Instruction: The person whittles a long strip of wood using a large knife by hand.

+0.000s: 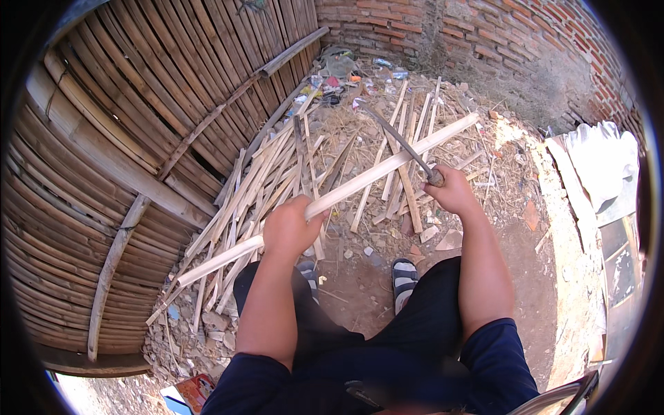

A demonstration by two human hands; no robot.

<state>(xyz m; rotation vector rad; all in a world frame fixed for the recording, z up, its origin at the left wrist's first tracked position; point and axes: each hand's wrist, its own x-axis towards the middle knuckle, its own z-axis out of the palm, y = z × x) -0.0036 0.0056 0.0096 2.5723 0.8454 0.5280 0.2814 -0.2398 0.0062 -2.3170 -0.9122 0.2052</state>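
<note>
My left hand is wrapped around a long pale wooden strip, which slants from low on the left up to the far right. In my right hand is the handle of a machete with a long, narrow, dark, slightly curved blade. The blade points away to the upper left and crosses the strip to the right of my left hand. Whether its edge touches the strip, I cannot tell.
Loose wooden strips lie heaped ahead and to the left, over rubble and straw. A bamboo wall rises at the left, a brick wall at the back. Litter lies in the far corner. Pale sheeting is at the right.
</note>
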